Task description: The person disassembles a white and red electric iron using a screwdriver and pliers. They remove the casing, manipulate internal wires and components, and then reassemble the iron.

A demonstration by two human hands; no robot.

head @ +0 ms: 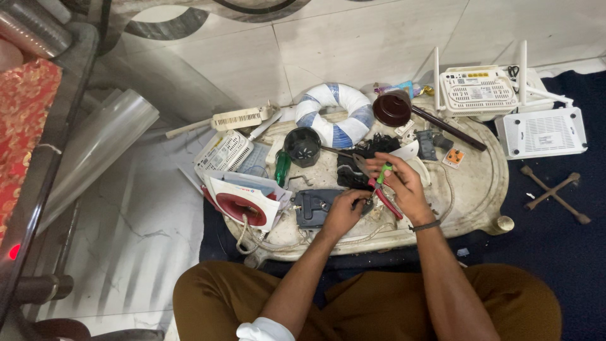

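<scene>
Head view: the right hand [404, 184] gripped red-handled pliers [382, 192] over a cluttered oval tabletop [486, 183]; the left hand [344, 211] closed on a small dark part beside a dark grey housing [314, 207]. Judged mid-repair: the housing lay open, with 3 routers unattended.

Home repair spot; routers [478, 88], pliers [382, 189]

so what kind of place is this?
Likely a home floor used as an electronics repair spot: a low tray table crowded with parts, white routers, and pliers in the right hand.
</scene>
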